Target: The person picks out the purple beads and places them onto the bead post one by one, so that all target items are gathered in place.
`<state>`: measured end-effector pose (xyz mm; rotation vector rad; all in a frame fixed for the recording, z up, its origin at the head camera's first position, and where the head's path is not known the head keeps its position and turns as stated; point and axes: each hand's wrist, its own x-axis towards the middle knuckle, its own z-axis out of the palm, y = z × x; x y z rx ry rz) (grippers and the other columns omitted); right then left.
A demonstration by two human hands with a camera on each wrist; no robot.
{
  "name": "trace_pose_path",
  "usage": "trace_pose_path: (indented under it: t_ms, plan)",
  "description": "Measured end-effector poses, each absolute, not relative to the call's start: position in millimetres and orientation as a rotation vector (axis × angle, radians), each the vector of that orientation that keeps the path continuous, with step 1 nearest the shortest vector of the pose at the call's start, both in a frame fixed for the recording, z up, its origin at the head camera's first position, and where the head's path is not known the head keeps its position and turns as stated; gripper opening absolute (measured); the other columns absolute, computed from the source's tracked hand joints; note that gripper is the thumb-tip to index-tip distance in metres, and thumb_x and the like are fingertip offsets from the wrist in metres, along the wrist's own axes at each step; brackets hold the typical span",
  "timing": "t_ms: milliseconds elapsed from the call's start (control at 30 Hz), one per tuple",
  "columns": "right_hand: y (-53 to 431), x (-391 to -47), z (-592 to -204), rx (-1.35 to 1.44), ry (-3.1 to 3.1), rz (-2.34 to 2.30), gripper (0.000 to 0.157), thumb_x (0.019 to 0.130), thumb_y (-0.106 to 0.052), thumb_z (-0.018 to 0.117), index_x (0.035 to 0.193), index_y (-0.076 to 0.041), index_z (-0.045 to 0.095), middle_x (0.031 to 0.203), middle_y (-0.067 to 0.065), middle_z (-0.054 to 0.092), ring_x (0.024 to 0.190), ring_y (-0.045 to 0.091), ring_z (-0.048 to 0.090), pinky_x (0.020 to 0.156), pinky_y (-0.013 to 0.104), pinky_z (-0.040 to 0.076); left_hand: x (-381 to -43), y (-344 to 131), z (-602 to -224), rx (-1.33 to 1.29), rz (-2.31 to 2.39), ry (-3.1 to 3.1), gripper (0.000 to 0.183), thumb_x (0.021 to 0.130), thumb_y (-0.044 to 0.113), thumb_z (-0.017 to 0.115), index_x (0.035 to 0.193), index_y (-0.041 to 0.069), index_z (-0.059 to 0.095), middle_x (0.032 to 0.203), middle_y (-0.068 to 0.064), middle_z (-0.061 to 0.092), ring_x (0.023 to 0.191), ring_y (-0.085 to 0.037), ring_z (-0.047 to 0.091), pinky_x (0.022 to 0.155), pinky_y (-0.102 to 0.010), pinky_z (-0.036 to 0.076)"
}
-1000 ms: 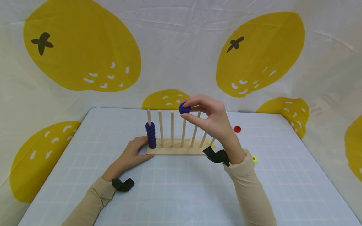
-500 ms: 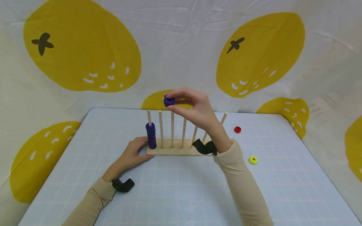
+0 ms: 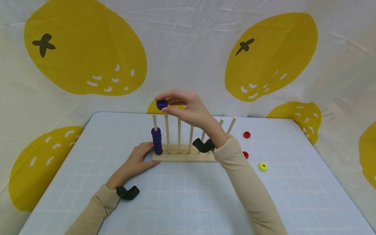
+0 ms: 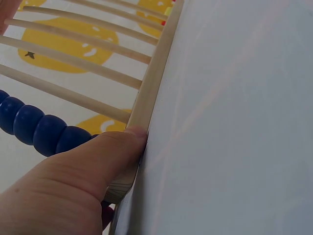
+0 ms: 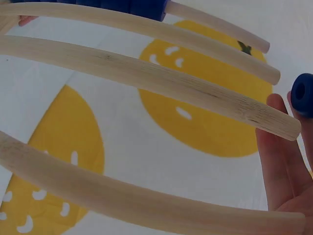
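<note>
Between the thumb and fingers of my right hand point(image 3: 191, 106) is a blue bead point(image 3: 162, 104), pinched in the air above the tops of the two leftmost pegs. In the right wrist view, the hole of that bead point(image 5: 301, 94) faces the camera. My left hand point(image 3: 138, 159) grips the left end of the wooden peg stand point(image 3: 185, 158), its thumb point(image 4: 110, 152) on the front edge of the base. Several blue beads point(image 3: 157, 142) are stacked on the leftmost peg, whose bare tip shows above them. The other upright pegs carry no beads; my right forearm hides parts of those on the right.
Two red beads, one farther back point(image 3: 246, 134) and one nearer point(image 3: 245, 155) and partly behind the right sleeve, lie right of the stand. A yellow bead point(image 3: 262, 166) lies closer to me. A fruit-patterned cloth point(image 3: 188, 49) hangs behind the table point(image 3: 176, 202).
My right hand has moved left with the blue bead, from above the middle pegs to above the leftmost ones. The yellow bead and nearer red bead have come into view. My left hand stays put.
</note>
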<state>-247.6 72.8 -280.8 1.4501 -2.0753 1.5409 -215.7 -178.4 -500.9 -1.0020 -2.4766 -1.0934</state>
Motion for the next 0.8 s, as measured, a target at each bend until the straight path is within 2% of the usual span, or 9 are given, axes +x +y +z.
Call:
trace_pose_path:
  t_ms: [367,600,800]
  plan:
    - [62.3,-253.6,-276.2,1.511,-2.317,1.476,0.031,0.091,-0.01,0.073,0.121,-0.007,0.069,0.114,-0.002,0.07,0.098,0.011,0.066,0.092,0.035,0.052,-215.4,-178.9,-502.1,-0.995,-1.085,-2.482,0.063,0.076,0.023,0.085,0.13,0.002,0.061,0.134,-0.017,0.06,0.123,-0.036,0.053,0.099,-0.057,0.041]
    - [59.2,-255.9,-278.0,1.527,-2.398,1.415,0.031,0.089,-0.01,0.075,0.12,-0.006,0.069,0.111,-0.001,0.072,0.096,0.009,0.067,0.091,0.031,0.053,-216.7,-178.9,-503.0,-0.997,-1.073,-2.465,0.06,0.075,0.022,0.085,0.128,0.002,0.063,0.131,-0.017,0.061,0.122,-0.036,0.054,0.098,-0.056,0.042]
    - [55.9,-252.6,-279.2,1.476,-2.596,1.132,0.033,0.088,-0.018,0.077,0.12,-0.013,0.07,0.113,-0.006,0.07,0.096,0.008,0.064,0.091,0.026,0.05,-217.3,-179.1,-503.9,-0.986,-1.072,-2.475,0.06,0.076,0.021,0.085,0.128,0.001,0.063,0.131,-0.018,0.061,0.122,-0.037,0.054,0.097,-0.06,0.041]
